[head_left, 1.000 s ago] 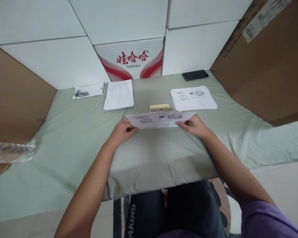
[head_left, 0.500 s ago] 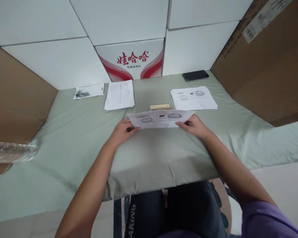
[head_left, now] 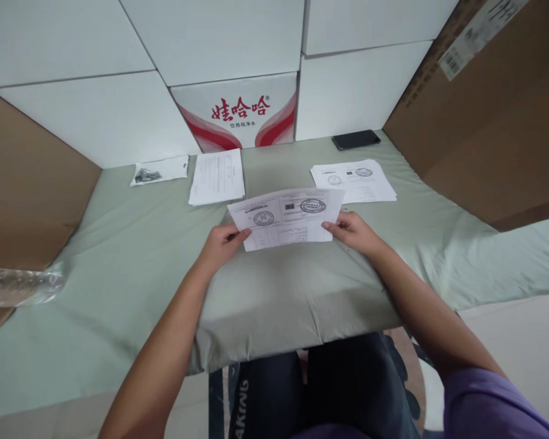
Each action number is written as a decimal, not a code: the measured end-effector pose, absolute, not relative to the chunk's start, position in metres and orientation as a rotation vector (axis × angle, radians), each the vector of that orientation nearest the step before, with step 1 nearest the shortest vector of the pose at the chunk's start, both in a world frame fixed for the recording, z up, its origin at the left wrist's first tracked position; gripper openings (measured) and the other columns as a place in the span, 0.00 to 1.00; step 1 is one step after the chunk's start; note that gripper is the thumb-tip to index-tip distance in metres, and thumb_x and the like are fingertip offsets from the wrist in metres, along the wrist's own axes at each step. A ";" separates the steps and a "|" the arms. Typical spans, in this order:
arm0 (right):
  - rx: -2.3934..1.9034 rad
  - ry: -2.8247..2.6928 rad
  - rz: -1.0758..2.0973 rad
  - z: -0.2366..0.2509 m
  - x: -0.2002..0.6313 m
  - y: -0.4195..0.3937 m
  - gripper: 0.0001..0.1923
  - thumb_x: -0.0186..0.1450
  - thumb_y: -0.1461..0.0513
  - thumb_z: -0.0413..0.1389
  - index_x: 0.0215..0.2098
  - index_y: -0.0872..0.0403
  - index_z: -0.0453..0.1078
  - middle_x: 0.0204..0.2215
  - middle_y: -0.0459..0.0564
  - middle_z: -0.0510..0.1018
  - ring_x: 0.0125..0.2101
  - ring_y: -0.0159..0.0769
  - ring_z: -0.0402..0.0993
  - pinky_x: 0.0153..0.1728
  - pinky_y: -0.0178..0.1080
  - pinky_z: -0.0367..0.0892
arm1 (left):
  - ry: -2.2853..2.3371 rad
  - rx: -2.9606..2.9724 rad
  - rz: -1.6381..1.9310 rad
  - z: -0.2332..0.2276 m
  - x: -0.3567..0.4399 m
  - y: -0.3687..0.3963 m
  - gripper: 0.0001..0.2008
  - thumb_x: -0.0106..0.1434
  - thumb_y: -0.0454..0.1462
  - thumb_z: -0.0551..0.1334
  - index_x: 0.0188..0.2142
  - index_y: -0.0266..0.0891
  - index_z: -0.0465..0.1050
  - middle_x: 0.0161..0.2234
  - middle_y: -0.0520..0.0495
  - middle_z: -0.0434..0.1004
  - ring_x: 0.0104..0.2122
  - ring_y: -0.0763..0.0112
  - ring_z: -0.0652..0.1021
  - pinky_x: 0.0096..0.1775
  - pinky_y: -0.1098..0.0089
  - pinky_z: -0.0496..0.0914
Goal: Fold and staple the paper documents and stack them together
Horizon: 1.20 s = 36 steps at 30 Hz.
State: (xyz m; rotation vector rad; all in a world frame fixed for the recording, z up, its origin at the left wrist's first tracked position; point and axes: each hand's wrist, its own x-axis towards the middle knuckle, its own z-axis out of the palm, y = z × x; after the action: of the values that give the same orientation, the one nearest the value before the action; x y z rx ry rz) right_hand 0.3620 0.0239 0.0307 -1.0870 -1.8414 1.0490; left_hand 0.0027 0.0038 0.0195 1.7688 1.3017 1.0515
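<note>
A printed sheet of paper with round and oval stamps is held up over the cloth, upside down to me. My left hand pinches its left edge, thumb on the near face. On the opposite edge, my right hand grips it the same way. Whether it is one sheet or more, I cannot tell. Behind it to the right lies a stack of similar stamped papers. Farther left sits another stack of printed papers.
A dark phone lies at the back right. At the back left is a clear bag with dark small pieces. White boxes wall off the back; brown cartons flank both sides. Green cloth covers the surface, its edge near my lap.
The sheet has tilted so more of its printed face shows, and it now hides the cream-coloured object behind it. Both hands keep hold. The view has shifted slightly.
</note>
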 end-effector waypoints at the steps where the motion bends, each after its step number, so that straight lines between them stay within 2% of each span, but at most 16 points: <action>1: -1.074 -1.830 1.094 0.031 0.361 0.023 0.22 0.65 0.43 0.60 0.34 0.52 0.76 0.22 0.45 0.73 0.23 0.33 0.66 0.23 0.36 0.61 | 1.314 1.745 1.041 0.019 0.002 0.004 0.16 0.64 0.50 0.66 0.33 0.41 0.84 0.34 0.46 0.85 0.35 0.60 0.82 0.37 0.63 0.76; 5: -1.062 -1.695 1.257 0.031 0.357 0.020 0.21 0.68 0.44 0.57 0.45 0.52 0.76 0.21 0.43 0.70 0.19 0.30 0.60 0.21 0.35 0.57 | 1.282 1.648 0.941 0.020 -0.002 0.004 0.18 0.63 0.49 0.67 0.24 0.40 0.80 0.19 0.50 0.76 0.19 0.70 0.73 0.22 0.69 0.66; 8: -1.060 -1.570 1.309 0.029 0.353 0.020 0.22 0.69 0.45 0.57 0.47 0.52 0.75 0.24 0.44 0.73 0.22 0.31 0.64 0.23 0.35 0.59 | 1.198 1.570 0.871 0.021 -0.003 0.005 0.18 0.63 0.49 0.67 0.23 0.39 0.79 0.18 0.50 0.74 0.16 0.73 0.69 0.19 0.71 0.62; 12: -1.050 -1.512 1.348 0.028 0.346 0.019 0.22 0.68 0.45 0.58 0.44 0.54 0.76 0.30 0.48 0.78 0.29 0.35 0.72 0.31 0.37 0.67 | 1.195 1.426 0.914 0.023 0.000 0.005 0.19 0.59 0.52 0.70 0.27 0.38 0.81 0.23 0.48 0.78 0.20 0.70 0.73 0.23 0.69 0.68; 15: -1.051 -1.513 1.401 0.032 0.341 0.016 0.20 0.66 0.46 0.60 0.44 0.54 0.75 0.31 0.48 0.78 0.32 0.37 0.73 0.33 0.38 0.68 | 1.279 1.231 1.000 0.020 0.003 0.004 0.25 0.57 0.57 0.69 0.33 0.35 0.81 0.28 0.44 0.81 0.28 0.63 0.79 0.32 0.66 0.73; 17: -1.059 -1.511 1.439 0.035 0.339 0.013 0.19 0.65 0.47 0.62 0.42 0.54 0.74 0.30 0.47 0.77 0.31 0.36 0.72 0.32 0.37 0.66 | 1.344 1.136 1.034 0.017 0.006 0.004 0.28 0.57 0.60 0.68 0.35 0.34 0.80 0.29 0.42 0.82 0.31 0.60 0.80 0.35 0.64 0.73; 19: -1.091 -1.496 1.486 0.039 0.338 0.011 0.19 0.64 0.47 0.62 0.39 0.54 0.73 0.27 0.46 0.74 0.26 0.33 0.68 0.26 0.35 0.61 | 1.388 1.118 1.044 0.016 0.009 0.003 0.30 0.56 0.60 0.67 0.36 0.33 0.80 0.29 0.42 0.81 0.31 0.59 0.80 0.35 0.63 0.73; 21: -1.141 -1.469 1.514 0.041 0.340 0.011 0.20 0.65 0.45 0.61 0.34 0.53 0.70 0.21 0.43 0.67 0.20 0.29 0.59 0.21 0.34 0.52 | 1.400 1.139 1.026 0.016 0.011 0.002 0.29 0.58 0.60 0.66 0.38 0.34 0.81 0.29 0.42 0.81 0.32 0.58 0.81 0.35 0.63 0.74; 24: -1.148 -1.388 1.490 0.042 0.344 0.014 0.25 0.66 0.43 0.58 0.26 0.52 0.62 0.16 0.40 0.57 0.16 0.25 0.48 0.19 0.35 0.41 | 1.373 1.167 0.930 0.021 0.014 -0.001 0.27 0.60 0.58 0.66 0.40 0.35 0.81 0.32 0.41 0.83 0.35 0.57 0.82 0.37 0.63 0.75; 26: -1.147 -1.353 1.470 0.042 0.345 0.017 0.25 0.66 0.43 0.58 0.25 0.53 0.61 0.16 0.39 0.56 0.15 0.24 0.46 0.19 0.35 0.39 | 1.338 1.164 0.827 0.026 0.017 -0.003 0.25 0.61 0.56 0.65 0.40 0.35 0.82 0.33 0.41 0.84 0.36 0.56 0.82 0.38 0.64 0.75; 29: -1.227 -1.381 1.505 0.043 0.347 0.020 0.20 0.63 0.46 0.61 0.30 0.54 0.70 0.18 0.41 0.63 0.16 0.24 0.51 0.19 0.34 0.42 | 1.282 1.147 0.682 0.031 0.019 -0.006 0.25 0.62 0.55 0.65 0.41 0.35 0.82 0.34 0.41 0.85 0.37 0.56 0.83 0.38 0.64 0.75; 33: -1.278 -1.551 1.604 0.050 0.351 0.019 0.17 0.63 0.49 0.62 0.34 0.55 0.77 0.26 0.47 0.76 0.25 0.30 0.68 0.26 0.34 0.58 | 1.239 1.119 0.563 0.038 0.020 -0.009 0.24 0.62 0.55 0.66 0.42 0.35 0.82 0.35 0.41 0.85 0.37 0.57 0.83 0.38 0.64 0.76; 36: -1.252 -1.777 1.671 0.056 0.355 0.018 0.17 0.63 0.49 0.62 0.36 0.55 0.80 0.29 0.49 0.79 0.29 0.34 0.72 0.31 0.36 0.63 | 1.238 1.122 0.500 0.042 0.022 -0.010 0.22 0.62 0.54 0.66 0.40 0.36 0.82 0.35 0.42 0.85 0.37 0.58 0.83 0.38 0.64 0.76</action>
State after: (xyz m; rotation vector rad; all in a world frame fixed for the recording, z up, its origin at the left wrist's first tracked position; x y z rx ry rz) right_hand 0.3554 0.0178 0.0557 -1.2521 -1.7769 1.6706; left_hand 0.0215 -0.0100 0.0419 1.1224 1.2376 0.4999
